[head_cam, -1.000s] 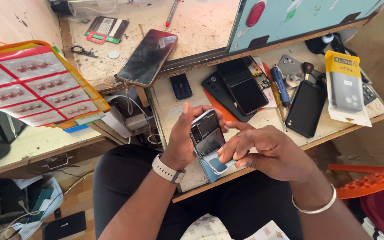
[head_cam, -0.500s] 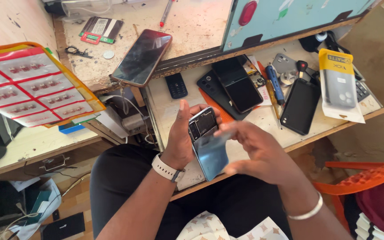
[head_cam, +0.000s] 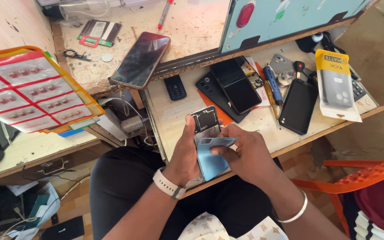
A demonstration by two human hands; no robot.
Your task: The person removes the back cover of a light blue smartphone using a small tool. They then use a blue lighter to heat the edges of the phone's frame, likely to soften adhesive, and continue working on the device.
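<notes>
Holding an opened phone (head_cam: 205,122) upright over the desk edge, left hand (head_cam: 186,153) wraps it from behind, thumb up along its left side, fingers closed round the body. Phone's back is off; black innards and silver frame face the camera. Right hand (head_cam: 244,153) pinches a light-blue back cover (head_cam: 210,158) betw. thumb and fingers, cover's top edge touching the phone's lower part, rest of it hanging down and tilted toward the lap. Both hands sit just above the front edge of the lower desk (head_cam: 174,118), over the person's dark trousers. White watch (head_cam: 167,183) on left wrist, silver bangle (head_cam: 295,212) on right.

On the desk behind: small black keypad phone (head_cam: 175,87), two dark phones stacked on an orange mat (head_cam: 228,89), blue-handled screwdriver (head_cam: 273,84), black case (head_cam: 298,106), and a yellow-topped pkg (head_cam: 336,84) at the right end. Upper worktop has a dark-screened phone (head_cam: 141,60) lying near its edge, w/ a red pen (head_cam: 164,13) farther back. Red-and-white blister card (head_cam: 27,91) on far left; orange chair (head_cam: 361,175) at right.
</notes>
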